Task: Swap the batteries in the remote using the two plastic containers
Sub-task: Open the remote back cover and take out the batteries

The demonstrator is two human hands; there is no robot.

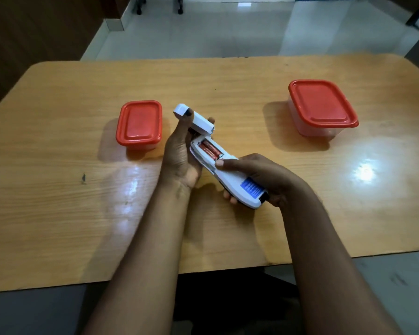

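Observation:
A white remote (235, 180) lies back-up above the table's middle, held in my right hand (264, 175), whose thumb rests just below the open battery bay. Two red batteries (211, 151) sit side by side in the bay. My left hand (182, 151) holds the white battery cover (194, 118), lifted up and away from the remote's far end. A small clear container with a red lid (139, 124) stands shut to the left. A larger one with a red lid (322, 105) stands shut at the right.
The wooden table (58, 189) has rounded far corners and a near edge by my body. Glare patches shine on its surface. Beyond it is a pale tiled floor with chair legs (179, 6) at the far end.

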